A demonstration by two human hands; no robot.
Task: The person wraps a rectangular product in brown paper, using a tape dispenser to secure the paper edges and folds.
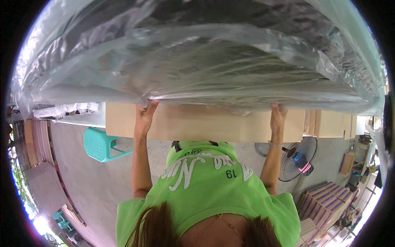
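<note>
A wide clear plastic sheet [230, 57] fills the upper part of the head view, raised in front of me, wrinkled and shiny. Whether it is a bag or a single layer, I cannot tell. My left hand [147, 110] is closed on its lower edge, and creases fan out from that grip. Farther right along the same edge, my right hand [278, 112] is closed on the plastic too. Some fingertips of both hands are hidden by the film. Below and behind the edge lies flat brown cardboard [210, 123], partly covered by the sheet.
A turquoise plastic stool [101, 144] stands on the grey floor at left. On the right are a round fan [294, 158], more cardboard [329, 123] and a striped stack of cardboard [325, 206]. Crumpled clear plastic [68, 109] lies on the surface at far left.
</note>
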